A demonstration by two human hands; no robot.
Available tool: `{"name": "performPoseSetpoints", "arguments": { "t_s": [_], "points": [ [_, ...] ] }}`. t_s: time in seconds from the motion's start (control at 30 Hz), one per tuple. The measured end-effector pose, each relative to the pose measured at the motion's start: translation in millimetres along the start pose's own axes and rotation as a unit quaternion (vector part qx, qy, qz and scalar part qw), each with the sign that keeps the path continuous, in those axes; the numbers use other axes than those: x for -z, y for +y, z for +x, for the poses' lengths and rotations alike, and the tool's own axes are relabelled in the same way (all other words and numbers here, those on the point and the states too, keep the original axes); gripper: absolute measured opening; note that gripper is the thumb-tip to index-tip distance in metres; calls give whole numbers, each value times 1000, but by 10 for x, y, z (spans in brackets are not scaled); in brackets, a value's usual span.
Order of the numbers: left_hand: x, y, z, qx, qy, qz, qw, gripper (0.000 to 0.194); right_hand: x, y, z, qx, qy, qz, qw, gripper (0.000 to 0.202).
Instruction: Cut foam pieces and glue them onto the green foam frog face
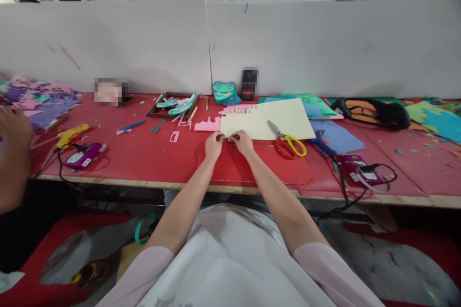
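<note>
My left hand (213, 145) and my right hand (242, 142) are close together at the near left corner of a cream sheet (259, 117). The fingers of both are pinched; whatever is between them is too small to make out. Scissors (290, 146) with one red and one yellow handle lie across the sheet's near right part. A pink cut sheet (208, 125) pokes out to the left of the cream one. Nearer my body, a red sheet (277, 165) lies flat under my wrists.
Left are a yellow glue gun (74, 135), a corded purple box (84, 156), a blue pen (131, 126) and a tray (153, 111) of cutouts. Green frog-like shapes (225, 92) stand behind. Right are blue-handled pliers (322, 145) and a black-orange case (374, 112). Another person's arm (14, 153) reaches in.
</note>
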State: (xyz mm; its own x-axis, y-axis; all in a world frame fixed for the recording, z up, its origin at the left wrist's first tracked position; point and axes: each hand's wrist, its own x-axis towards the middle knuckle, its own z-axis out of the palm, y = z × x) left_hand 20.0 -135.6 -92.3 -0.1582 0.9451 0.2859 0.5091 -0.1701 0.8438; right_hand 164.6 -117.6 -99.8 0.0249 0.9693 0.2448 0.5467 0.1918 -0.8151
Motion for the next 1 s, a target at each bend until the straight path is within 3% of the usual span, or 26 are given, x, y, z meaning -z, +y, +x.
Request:
{"name": "performPoseSetpoints", "arguments": {
  "t_s": [0.23,0.43,0.73,1.0],
  "points": [
    [-9,55,10,-11,-13,-65,998,12,66,-19,20,-7,10,157,987,15],
    [-60,-30,40,13,-32,-93,995,15,119,19,23,-33,22,234,972,31],
    [-70,-69,61,17,-35,-92,995,18,165,17,-25,-19,-49,281,958,40],
    [-87,-88,69,8,-49,-91,995,18,137,39,-3,-23,-37,279,959,36]
  ]
}}
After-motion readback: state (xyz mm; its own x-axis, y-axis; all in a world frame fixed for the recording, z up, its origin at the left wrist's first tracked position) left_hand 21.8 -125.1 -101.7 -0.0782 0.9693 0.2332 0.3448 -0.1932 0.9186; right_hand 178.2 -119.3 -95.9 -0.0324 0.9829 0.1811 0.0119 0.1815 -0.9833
